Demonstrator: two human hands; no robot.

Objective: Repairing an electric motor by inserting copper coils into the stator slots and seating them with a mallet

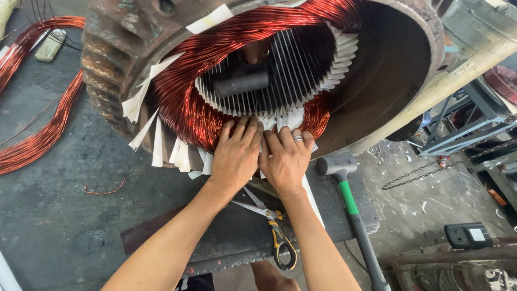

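Head view: at mid-frame both hands press flat, fingers spread and gripping nothing, on the copper coil (188,116) at the lower rim of the motor housing (107,48). Left hand (235,156) and right hand (285,161) touch side by side, bedding wire among white paper strips (156,143). Scissors (272,229) and a hammer (350,199) lie just below.

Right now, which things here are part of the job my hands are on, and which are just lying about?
In the job:
left hand
right hand
copper coils
white slot papers
stator housing

Lying about:
scissors
mallet
loose copper bundles
wire scrap
black box
chain
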